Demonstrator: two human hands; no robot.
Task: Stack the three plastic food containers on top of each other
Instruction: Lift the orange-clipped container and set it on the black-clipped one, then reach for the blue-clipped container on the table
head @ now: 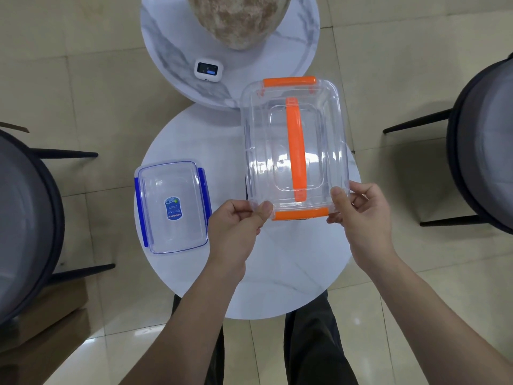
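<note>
A large clear container with orange clips and an orange handle (294, 145) is held above the right half of the round white table (277, 273). My left hand (238, 223) pinches its near left corner. My right hand (358, 212) pinches its near right corner. A smaller clear container with blue clips and a blue label (172, 207) lies flat on the table's left side, apart from both hands. A third container is not visible.
A second, marble-topped round table (172, 51) stands behind, carrying a large speckled vase (238, 18) and a small white device with a screen (208, 69). Dark-framed chairs flank the table at left (25, 218) and right (483, 145). My legs show below the table edge.
</note>
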